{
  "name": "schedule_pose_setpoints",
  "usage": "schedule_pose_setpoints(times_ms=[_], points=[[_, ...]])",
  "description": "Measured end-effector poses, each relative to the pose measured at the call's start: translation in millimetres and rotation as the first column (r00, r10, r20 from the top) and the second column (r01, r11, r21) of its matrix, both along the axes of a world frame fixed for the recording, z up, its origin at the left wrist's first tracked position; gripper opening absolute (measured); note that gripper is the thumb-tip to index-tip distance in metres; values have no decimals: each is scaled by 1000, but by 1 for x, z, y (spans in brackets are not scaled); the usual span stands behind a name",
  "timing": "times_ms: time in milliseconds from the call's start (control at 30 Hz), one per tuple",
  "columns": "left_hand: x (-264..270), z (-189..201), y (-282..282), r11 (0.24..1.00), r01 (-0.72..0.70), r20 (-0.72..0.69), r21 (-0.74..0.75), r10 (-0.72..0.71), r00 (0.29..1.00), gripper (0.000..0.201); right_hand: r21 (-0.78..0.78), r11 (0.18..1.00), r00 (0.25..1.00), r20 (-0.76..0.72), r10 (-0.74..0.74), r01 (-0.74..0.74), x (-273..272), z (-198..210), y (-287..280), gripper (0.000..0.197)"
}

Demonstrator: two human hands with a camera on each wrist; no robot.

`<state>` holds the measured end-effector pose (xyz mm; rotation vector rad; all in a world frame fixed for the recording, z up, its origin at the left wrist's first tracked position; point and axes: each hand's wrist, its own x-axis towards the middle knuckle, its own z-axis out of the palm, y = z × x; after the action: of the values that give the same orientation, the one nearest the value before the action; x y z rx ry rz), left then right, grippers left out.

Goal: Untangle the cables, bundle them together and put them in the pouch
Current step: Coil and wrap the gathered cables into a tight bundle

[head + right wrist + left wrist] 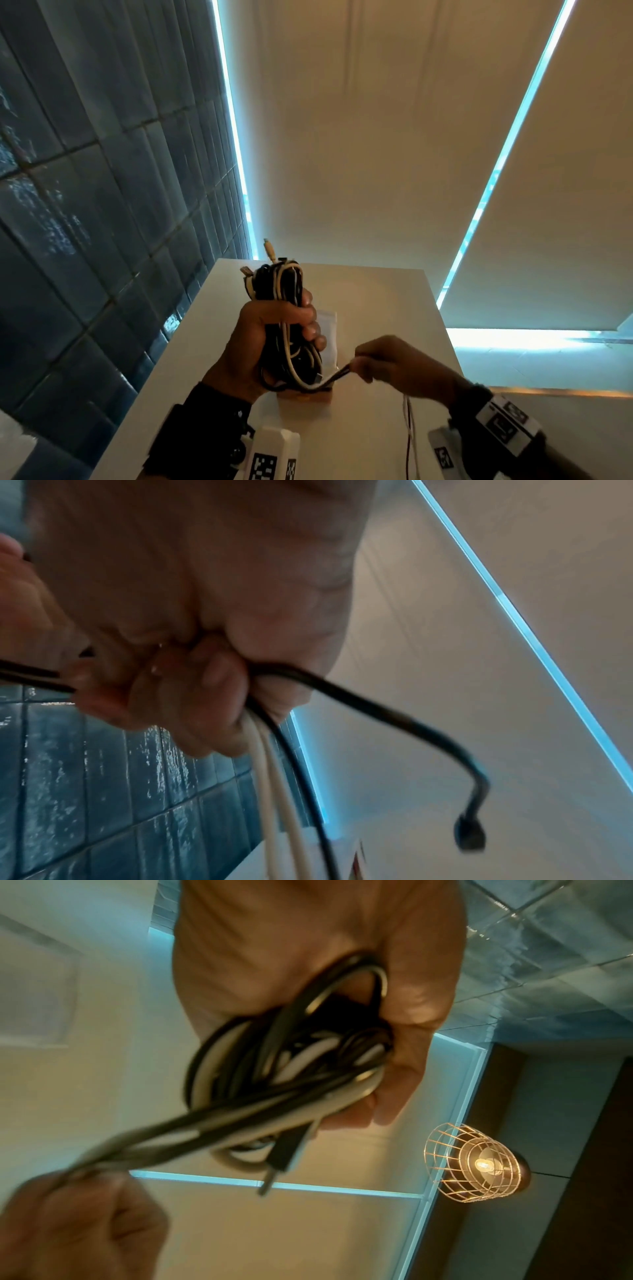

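Head view is showing the white table [394,308] running away toward two pale roller blinds [394,137], w/ a dark blue tiled wall [85,205] standing along the left. Above the table, the left hand [274,329] is gripping a coiled bundle of black and white cables [284,291], fingers wrapped tight round the middle, loops sticking out above and below the fist. A clear pouch [328,332] is lying flat on the table just behind that bundle, mostly hidden by it; something orange-brown is sitting at its near end, can't tell what. The right hand [394,366] is hovering beside the bundle, approx level w/ its lower end, pinching a few loose strands that are stretching taut from the coil's bottom to its fingertips. Thin tails are hanging down from that hand past the table edge.

Left wrist view, blurred, is showing the same coil [274,1056] packed inside the curled left hand [308,961], strands running off to the right hand [78,1218]. A wire-cage lamp [479,1164] is glowing on the ceiling.

Right wrist view is showing the right hand [188,615] closed on the strands: two white and one black are dropping down, and another black end w/ a small plug [470,834] is curving out to the side.
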<state>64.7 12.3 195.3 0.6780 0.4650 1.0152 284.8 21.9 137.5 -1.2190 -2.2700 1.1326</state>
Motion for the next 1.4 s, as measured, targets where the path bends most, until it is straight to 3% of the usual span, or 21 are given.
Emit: schedule_pose_setpoints(times_ms=[100, 167, 400, 533, 667, 833, 967, 1067, 1167, 1267, 1400], points=[[7, -3, -9, 997, 20, -224, 78, -2, 975, 19, 172, 985, 994, 104, -33, 14, -2, 19, 13, 29], [9, -5, -11, 993, -7, -319, 120, 45, 947, 15, 259, 966, 988, 147, -44, 5, -4, 30, 19, 22], [17, -19, -15, 988, -111, -345, 104, 141, 928, 19, 486, 869, 978, 208, -12, -93, -14, 63, 24, 12], [21, -14, -20, 992, -104, -268, 71, 120, 956, 27, 527, 840, 973, 232, 2, -128, -20, 72, 22, 10], [17, -14, -21, 998, -33, -301, 49, 46, 953, 27, 568, 807, 970, 240, 29, -165, -21, 84, 21, 11], [10, -16, -24, 994, 83, -321, 75, -55, 945, 27, 490, 846, 961, 265, 83, -209, -11, 100, 25, 19], [5, -17, -25, 972, 215, -423, 94, -156, 892, 48, 478, 861, 967, 248, 58, -174, 2, 104, 33, 20], [2, -16, -25, 950, 300, -483, 84, -225, 846, 31, 414, 897, 971, 232, 58, -153, 7, 101, 36, 23], [-1, -19, -27, 945, 315, -476, 86, -239, 847, 26, 343, 936, 980, 199, 9, -79, 12, 95, 37, 31], [-2, -25, -27, 968, 243, -413, 65, -195, 889, 27, 217, 976, 984, 175, -44, 5, 20, 89, 38, 34], [-2, -29, -27, 979, 201, -334, 37, -177, 926, 30, -135, 990, 993, 114, -13, 29, 35, 82, 37, 44]])
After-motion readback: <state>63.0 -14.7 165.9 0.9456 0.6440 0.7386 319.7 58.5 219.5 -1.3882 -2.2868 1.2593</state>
